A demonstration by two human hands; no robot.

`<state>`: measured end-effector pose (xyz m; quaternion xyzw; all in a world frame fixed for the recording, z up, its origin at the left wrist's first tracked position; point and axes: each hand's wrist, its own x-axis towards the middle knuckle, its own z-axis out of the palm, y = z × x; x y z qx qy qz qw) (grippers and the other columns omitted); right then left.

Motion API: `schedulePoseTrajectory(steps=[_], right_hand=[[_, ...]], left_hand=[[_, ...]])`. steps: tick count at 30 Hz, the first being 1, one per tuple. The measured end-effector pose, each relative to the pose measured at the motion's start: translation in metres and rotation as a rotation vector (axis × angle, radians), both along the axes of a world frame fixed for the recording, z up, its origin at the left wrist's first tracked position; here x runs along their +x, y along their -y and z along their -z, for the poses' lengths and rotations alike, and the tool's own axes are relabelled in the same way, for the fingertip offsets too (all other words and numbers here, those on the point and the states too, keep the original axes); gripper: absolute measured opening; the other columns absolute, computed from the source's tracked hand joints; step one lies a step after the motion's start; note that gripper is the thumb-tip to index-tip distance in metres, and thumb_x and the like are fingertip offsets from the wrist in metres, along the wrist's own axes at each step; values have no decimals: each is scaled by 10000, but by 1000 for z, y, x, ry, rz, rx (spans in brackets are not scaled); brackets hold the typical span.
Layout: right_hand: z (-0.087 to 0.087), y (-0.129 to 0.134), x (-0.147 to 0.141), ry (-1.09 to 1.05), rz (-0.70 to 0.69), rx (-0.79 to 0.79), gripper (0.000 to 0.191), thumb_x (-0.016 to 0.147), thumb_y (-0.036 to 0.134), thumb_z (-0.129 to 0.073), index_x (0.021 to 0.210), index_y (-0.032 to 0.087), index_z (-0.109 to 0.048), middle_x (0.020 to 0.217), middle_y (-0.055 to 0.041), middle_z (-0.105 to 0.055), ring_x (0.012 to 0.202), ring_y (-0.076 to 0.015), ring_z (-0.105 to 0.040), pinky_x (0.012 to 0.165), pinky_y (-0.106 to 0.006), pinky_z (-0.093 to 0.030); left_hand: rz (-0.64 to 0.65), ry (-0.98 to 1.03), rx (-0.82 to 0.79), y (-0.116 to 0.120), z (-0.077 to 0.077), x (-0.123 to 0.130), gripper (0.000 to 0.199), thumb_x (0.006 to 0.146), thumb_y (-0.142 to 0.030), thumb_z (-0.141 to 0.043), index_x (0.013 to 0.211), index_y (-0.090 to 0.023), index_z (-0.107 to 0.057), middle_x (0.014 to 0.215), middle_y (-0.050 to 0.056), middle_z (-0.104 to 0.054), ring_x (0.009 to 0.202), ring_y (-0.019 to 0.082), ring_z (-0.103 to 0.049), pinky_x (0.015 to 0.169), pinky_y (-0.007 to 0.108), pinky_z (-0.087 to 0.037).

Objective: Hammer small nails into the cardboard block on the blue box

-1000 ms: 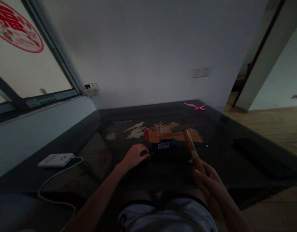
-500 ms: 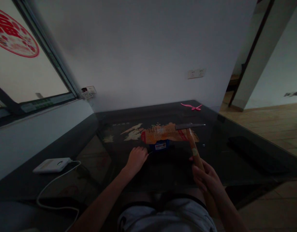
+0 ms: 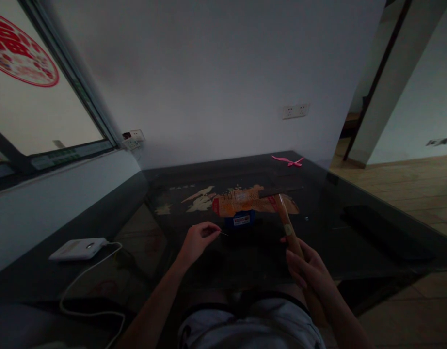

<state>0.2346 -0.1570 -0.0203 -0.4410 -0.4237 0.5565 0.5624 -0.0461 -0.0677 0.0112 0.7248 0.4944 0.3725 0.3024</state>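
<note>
My left hand [image 3: 199, 238] pinches a thin metal nail [image 3: 224, 233] between thumb and fingertips, above the dark table and just left of a small blue box [image 3: 241, 219]. My right hand [image 3: 306, 261] is wrapped round the wooden handle of a hammer [image 3: 288, 225]. The hammer's dark head is raised over an orange and red piece of packaging [image 3: 241, 202], which lies behind the blue box and partly over it.
On the dark glossy table [image 3: 209, 169] a white power bank [image 3: 78, 249] with a cable lies at the left. A pink ribbon [image 3: 289, 161] is at the back right, a flat black object [image 3: 383, 232] at the right. Two small metal bits [image 3: 306, 218] lie right of the packaging.
My left hand has turned and shifted slightly left and down, with its thumb now visible at the nail. The hammer and my right hand have moved a little left.
</note>
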Motion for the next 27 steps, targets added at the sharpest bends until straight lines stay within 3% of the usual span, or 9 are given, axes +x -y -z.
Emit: schedulePoseTrajectory(steps=[3,7,13,15,19,27], right_hand=[[0,0,0,-2,5,2,423,727,445,-638,1030,188,-495,432,123,-362,253,-14,-271,280,-143,-216],[1,-1,0,13,-1,7,420,741,449,-629,1037,183,-495,429,121,-349,259,-24,-272,284,-152,-206],[9,-3,0,64,-6,10,444,747,448,-631,1069,180,-485,455,122,-359,276,-16,-282,274,-132,-226],[10,-2,-1,93,-19,4,442,758,444,-620,1083,177,-483,457,122,-358,280,-16,-289,275,-131,-242],[9,0,-2,137,-38,9,433,775,435,-604,1098,176,-477,460,117,-374,285,-18,-299,278,-134,-259],[6,0,-1,128,-23,29,411,790,424,-589,1089,170,-469,459,121,-362,286,-11,-287,286,-125,-226]], left_hand=[[48,116,3,2,-8,4,122,731,-281,-629,777,-182,-683,820,37,-702,765,171,-650,717,268,-527],[63,193,92,-2,-32,14,125,739,-290,-637,786,-193,-700,802,30,-710,775,171,-656,739,276,-533],[20,128,385,-57,-65,48,172,765,-246,-607,904,-175,-680,881,44,-702,793,153,-646,760,276,-518],[11,67,462,-80,-65,60,170,758,-198,-605,912,-169,-670,860,38,-695,769,138,-636,764,268,-510],[48,26,466,-108,-54,76,168,746,-159,-603,907,-161,-651,849,39,-683,756,132,-634,747,260,-512],[136,-29,441,-109,-40,79,186,752,-150,-580,928,-149,-640,827,40,-668,737,127,-635,738,252,-512]])
